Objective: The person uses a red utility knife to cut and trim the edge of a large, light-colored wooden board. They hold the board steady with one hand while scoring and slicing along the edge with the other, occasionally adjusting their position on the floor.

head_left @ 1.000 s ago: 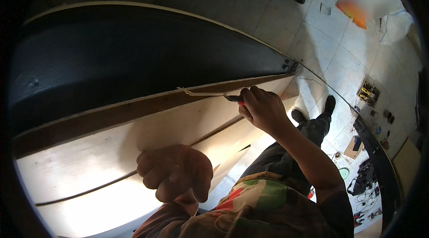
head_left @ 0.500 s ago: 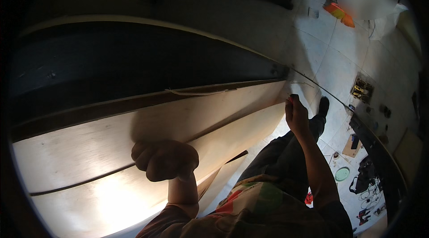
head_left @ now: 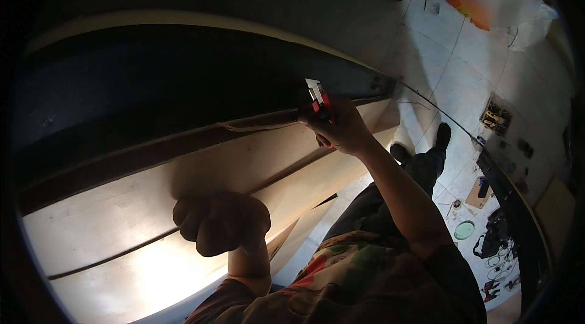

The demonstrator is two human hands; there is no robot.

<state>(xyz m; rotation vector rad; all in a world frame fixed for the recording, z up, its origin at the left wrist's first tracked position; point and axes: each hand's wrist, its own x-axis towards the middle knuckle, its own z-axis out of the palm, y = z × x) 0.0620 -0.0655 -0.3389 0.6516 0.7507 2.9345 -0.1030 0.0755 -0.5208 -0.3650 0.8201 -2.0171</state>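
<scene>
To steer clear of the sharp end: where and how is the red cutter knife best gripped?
I'd take the knife by its red handle, coming from the person's own side, as the right hand holds it. The bare blade juts from the far end, tip away from the person's body, so a grip behind it seems safest.

Single wide fisheye view from the head, steeply downward, torso (head_left: 359, 275) close, tiled floor (head_left: 466, 65) farther off.
</scene>
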